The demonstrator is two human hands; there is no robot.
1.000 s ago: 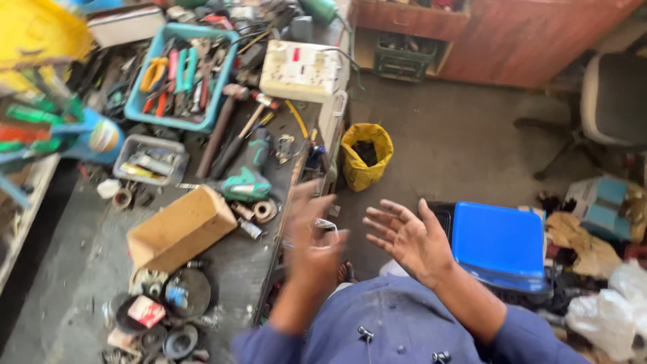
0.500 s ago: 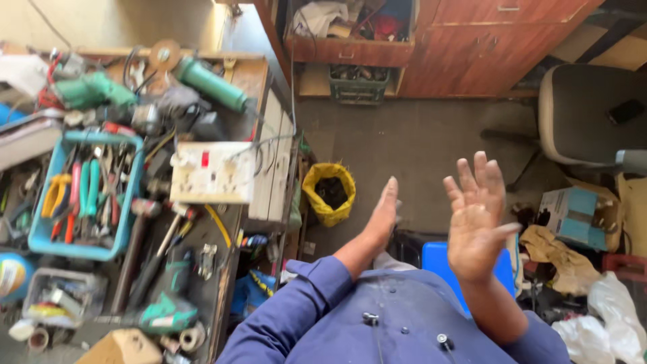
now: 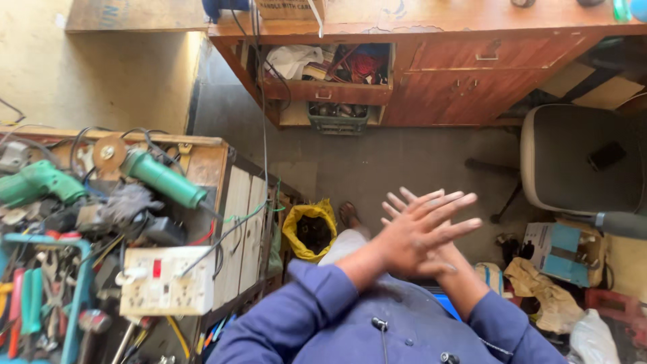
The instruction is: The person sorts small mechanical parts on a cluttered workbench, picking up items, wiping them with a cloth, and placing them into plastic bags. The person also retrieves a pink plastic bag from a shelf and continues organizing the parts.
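Left hand: laid flat, fingers spread, nothing held.
Right hand: crossed beneath (empty too).
Advice: both are best kept clear of the tabletop.

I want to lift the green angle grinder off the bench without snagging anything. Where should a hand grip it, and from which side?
Probably grip the green angle grinder around its long green body, coming from above. The body lies flat and diagonal with its upper side exposed; the disc sits at the far-left end, and the cord leaves the other end, so mid-body looks clearest.
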